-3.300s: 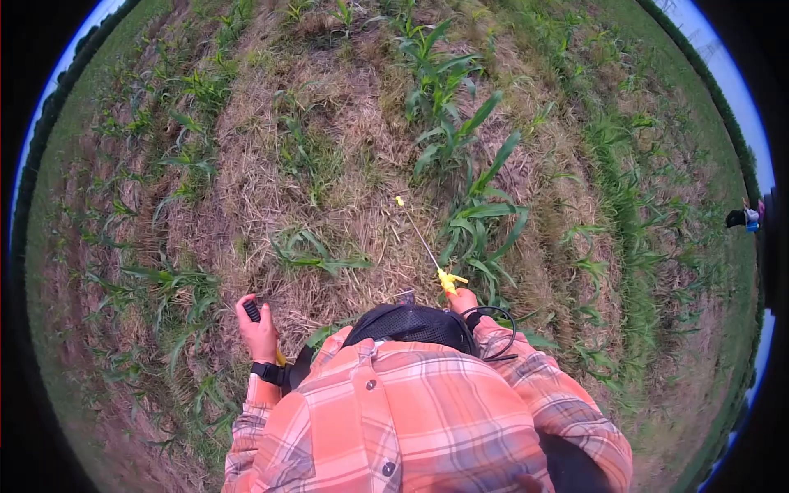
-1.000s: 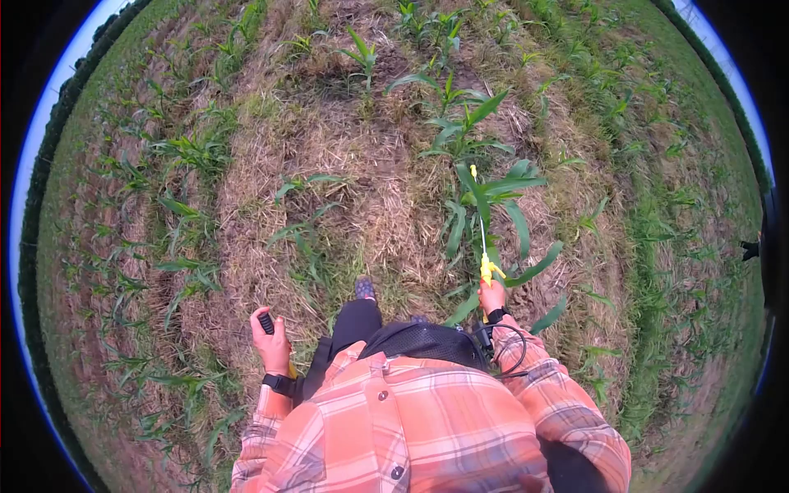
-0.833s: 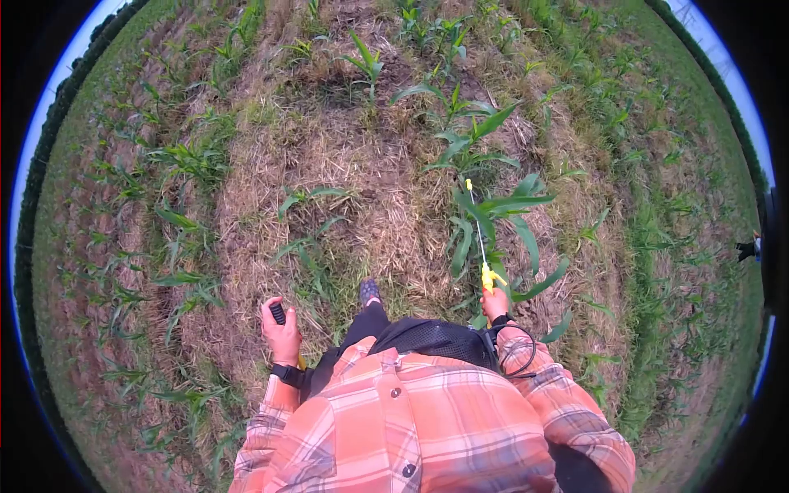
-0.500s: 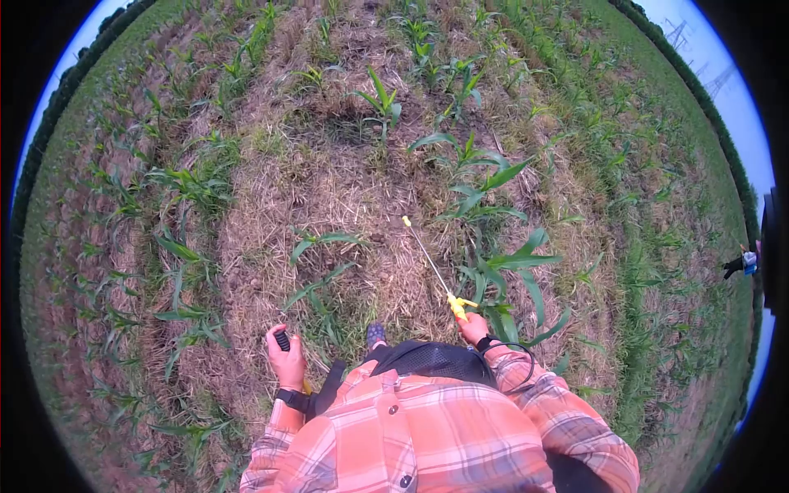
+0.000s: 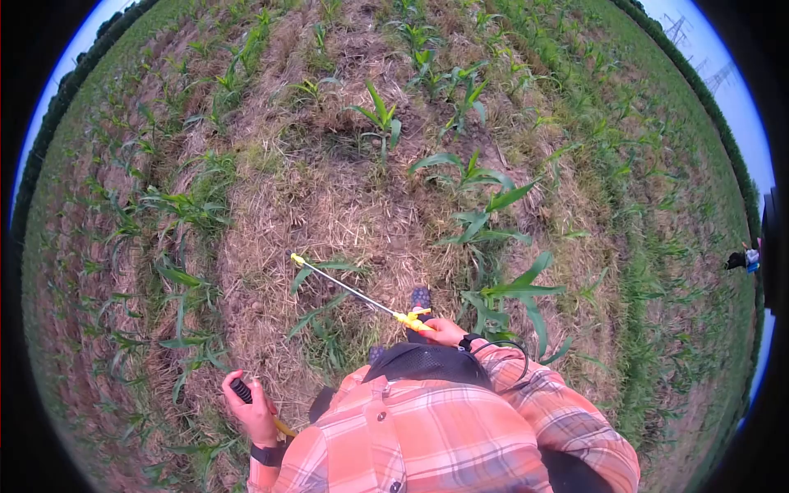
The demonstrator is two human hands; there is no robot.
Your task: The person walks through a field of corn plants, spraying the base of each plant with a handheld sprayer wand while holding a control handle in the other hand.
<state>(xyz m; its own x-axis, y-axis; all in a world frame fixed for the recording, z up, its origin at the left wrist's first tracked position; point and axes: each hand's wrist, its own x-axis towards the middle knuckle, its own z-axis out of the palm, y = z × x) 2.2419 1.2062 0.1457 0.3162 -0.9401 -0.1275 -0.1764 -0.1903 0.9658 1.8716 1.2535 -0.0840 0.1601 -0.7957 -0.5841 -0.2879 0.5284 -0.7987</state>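
Note:
My right hand (image 5: 445, 332) is closed on the yellow handle of a spray wand (image 5: 353, 292). Its thin metal tube slants forward and left to a yellow nozzle (image 5: 297, 260), which hangs over a young corn plant (image 5: 333, 266) left of the middle. A thin dark hose loops beside my right wrist. Low on the left, my left hand (image 5: 256, 409) grips a black ribbed handle (image 5: 241, 389); a yellow bar shows near that wrist. Another corn plant (image 5: 522, 289) grows just ahead of my right forearm.
Rows of young corn run forward on both sides, with dry straw (image 5: 329, 205) and grass between them. A patterned shoe (image 5: 421, 297) steps forward below the wand. Far off at the right edge is another person (image 5: 749, 260).
The spray wand has swung left, its nozzle moving from mid-view to the left plant. My left hand with the ribbed handle has moved down and left. One shoe has come forward.

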